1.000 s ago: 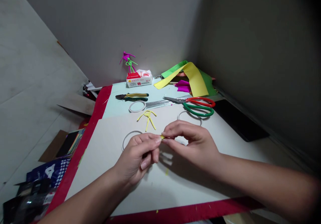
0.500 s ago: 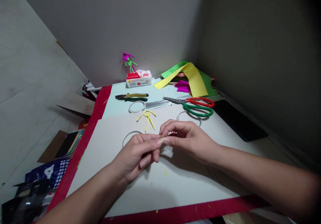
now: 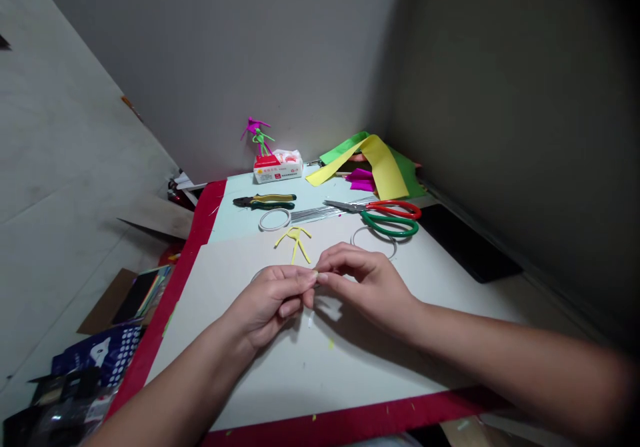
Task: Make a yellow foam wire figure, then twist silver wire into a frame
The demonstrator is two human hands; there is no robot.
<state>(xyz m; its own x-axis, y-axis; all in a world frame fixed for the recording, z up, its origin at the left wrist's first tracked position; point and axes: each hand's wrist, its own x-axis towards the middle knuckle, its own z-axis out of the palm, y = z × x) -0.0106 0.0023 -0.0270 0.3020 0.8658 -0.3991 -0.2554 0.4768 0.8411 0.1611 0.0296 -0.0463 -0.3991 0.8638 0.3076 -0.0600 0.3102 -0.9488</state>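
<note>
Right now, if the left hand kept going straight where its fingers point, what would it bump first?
The left hand would meet the right hand first; their fingertips look almost touching, though depth is hard to tell.

We have the pliers (image 3: 264, 201) left of the scissors (image 3: 390, 219), with a packet (image 3: 278, 167) behind the pliers. A stick figure (image 3: 294, 241) lies in front of both

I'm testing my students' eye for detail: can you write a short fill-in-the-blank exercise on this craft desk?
The scissors have one red handle and one ____ handle.
The small wire figure on the board is ____.
The pliers lie to the person's ____ of the scissors.
The left hand and right hand meet at the ____.

Missing words: green; yellow; left; fingertips.
</note>
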